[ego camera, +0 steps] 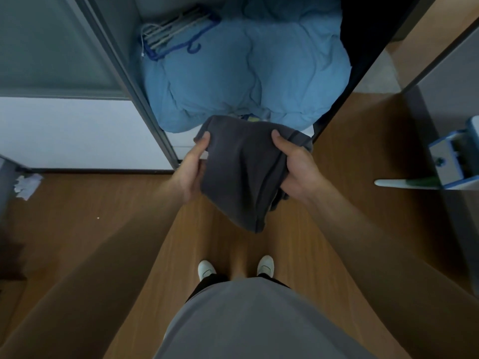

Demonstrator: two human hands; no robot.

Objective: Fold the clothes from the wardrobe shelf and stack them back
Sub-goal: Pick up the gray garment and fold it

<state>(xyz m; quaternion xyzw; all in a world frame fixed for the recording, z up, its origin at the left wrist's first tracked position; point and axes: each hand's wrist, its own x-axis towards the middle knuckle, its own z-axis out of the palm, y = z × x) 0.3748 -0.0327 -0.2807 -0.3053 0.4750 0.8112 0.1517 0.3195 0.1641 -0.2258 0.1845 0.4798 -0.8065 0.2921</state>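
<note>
A dark grey garment (243, 172), folded into a thick bundle, hangs in the air in front of the open wardrobe. My left hand (193, 169) grips its left edge, thumb on top near the far corner. My right hand (295, 168) grips the right edge with the thumb on top and fingers curled underneath. The lower end of the garment droops toward the floor. Behind it, a bulky light blue quilt (246, 79) fills the wardrobe shelf.
Blue and white hangers (173, 35) lie on the quilt at the back left. A grey sliding door frame (134, 94) borders the wardrobe on the left, a dark panel (363, 73) on the right. Crumpled paper (27, 186) lies on the wooden floor.
</note>
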